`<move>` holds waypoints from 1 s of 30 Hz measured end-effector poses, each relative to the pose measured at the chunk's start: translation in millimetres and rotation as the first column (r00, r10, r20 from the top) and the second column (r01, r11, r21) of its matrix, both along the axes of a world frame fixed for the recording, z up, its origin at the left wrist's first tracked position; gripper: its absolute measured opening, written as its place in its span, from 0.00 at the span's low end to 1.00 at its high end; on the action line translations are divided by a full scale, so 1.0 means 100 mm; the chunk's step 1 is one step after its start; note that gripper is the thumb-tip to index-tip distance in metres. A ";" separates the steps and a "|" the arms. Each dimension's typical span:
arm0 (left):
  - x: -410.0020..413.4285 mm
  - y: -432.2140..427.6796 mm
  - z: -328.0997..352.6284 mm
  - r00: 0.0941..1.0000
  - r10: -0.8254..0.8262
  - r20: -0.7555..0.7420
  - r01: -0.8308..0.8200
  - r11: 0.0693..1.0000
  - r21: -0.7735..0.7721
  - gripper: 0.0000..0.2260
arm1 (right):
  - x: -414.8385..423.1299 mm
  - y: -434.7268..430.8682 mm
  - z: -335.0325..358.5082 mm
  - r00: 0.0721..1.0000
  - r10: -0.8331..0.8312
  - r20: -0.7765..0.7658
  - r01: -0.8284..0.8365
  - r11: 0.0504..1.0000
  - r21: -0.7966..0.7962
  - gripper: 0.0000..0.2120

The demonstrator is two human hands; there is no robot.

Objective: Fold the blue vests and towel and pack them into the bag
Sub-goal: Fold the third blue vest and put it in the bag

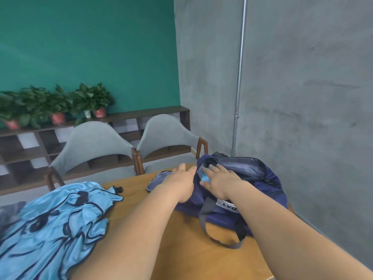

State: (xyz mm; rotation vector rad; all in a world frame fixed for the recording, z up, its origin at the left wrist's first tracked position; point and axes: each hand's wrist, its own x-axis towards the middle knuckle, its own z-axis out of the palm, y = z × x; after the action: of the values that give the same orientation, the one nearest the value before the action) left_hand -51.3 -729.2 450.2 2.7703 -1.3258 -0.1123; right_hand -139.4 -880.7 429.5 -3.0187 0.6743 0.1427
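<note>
Teal wall (90, 47), grey chairs (94, 142)

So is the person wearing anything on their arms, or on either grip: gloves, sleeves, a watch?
Nothing that shows. The left grip and right grip are plain bare hands, with no gloves and no ring or watch visible, though the picture is slightly blurred. The left forearm and right forearm are bare too: no sleeve reaches into view, and there are no bands, straps or markings.

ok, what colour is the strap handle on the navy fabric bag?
Grey. The strap handle loops off the navy fabric bag onto the wooden table; the head view shows it best.
</note>
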 end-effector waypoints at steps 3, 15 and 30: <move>-0.07 0.29 0.00 0.998 0.049 0.033 -0.049 0.999 -0.003 0.33 | -0.06 0.29 0.09 0.998 0.050 0.041 -0.050 0.999 -0.022 0.33; -0.25 1.66 -0.32 0.975 0.205 0.084 -0.208 0.978 0.022 0.33 | 0.10 1.47 -0.09 0.959 0.270 0.082 -0.269 0.963 -0.027 0.32; 0.07 2.90 -1.00 0.922 0.385 0.029 -0.386 0.921 0.057 0.31 | 0.71 2.53 -0.78 0.905 0.426 -0.012 -0.419 0.895 0.152 0.33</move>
State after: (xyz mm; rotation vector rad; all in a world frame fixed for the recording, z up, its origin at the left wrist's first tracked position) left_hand -44.5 -438.9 350.6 3.0266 -0.7631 -0.1086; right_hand -68.6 -627.2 351.3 -2.9734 -0.0075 0.2624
